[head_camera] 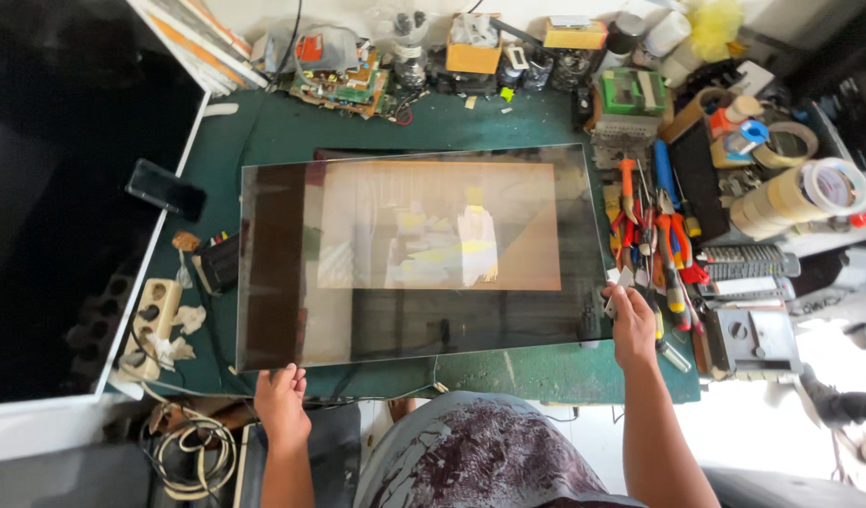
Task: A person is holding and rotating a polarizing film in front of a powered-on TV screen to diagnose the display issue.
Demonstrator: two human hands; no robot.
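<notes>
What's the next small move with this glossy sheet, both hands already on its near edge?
Probably raise it level, a little, and check the grip before carrying. The left hand holds the glossy panel at its near left corner, the right hand at its near right corner. Pliers and screwdrivers crowd the right edge, a phone lies off the left.

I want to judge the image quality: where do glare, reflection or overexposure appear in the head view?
In the head view, the dark glossy panel held by the left hand and right hand mirrors a bright window-like patch at its upper middle; the floor at the lower right is washed out white; the green workbench is evenly lit and sharp.
</notes>
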